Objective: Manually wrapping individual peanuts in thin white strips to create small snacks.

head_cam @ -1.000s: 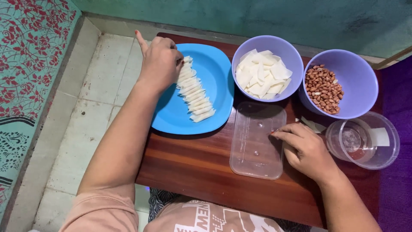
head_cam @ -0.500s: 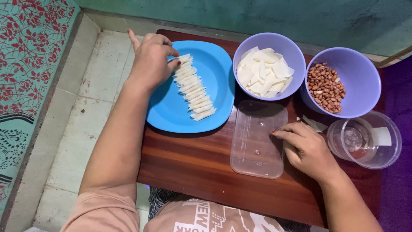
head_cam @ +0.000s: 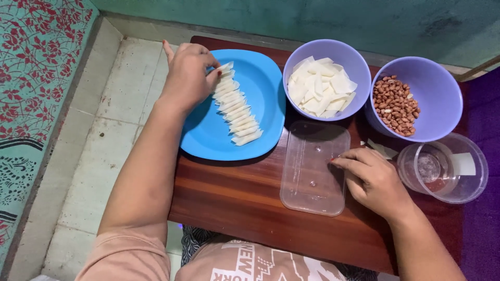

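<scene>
Low wooden table [head_cam: 234, 203], set against a green wall; tiled floor to its left.

Left hand [head_cam: 188, 73]: over the far left of the blue plate [head_cam: 208, 136], fingers curled, tips pinching the topmost roll of a row; little finger raised.

Rolls [head_cam: 235, 106]: thin white folded pieces, lying overlapped in one slanting row down the middle of the plate; about a dozen and more, exact count not clear.

Right hand [head_cam: 372, 179]: palm down on the table, fingers pressed loosely together, fingertips touching the right edge of the clear lid [head_cam: 314, 169]; holding nothing.

Lid: flat, bare, between plate and right hand.

Wrapper bowl [head_cam: 325, 49]: purple, behind the lid, a heap of flat white sheets [head_cam: 320, 86] in it.

Peanut bowl [head_cam: 435, 86]: purple, just right of the first; peanuts [head_cam: 394, 104] covering part of its bottom.

Clear tub [head_cam: 445, 169]: right of the right hand, a little liquid in it.

Progress, as judged: one row rolled and laid out; many sheets and nuts left; plate half free.
</scene>
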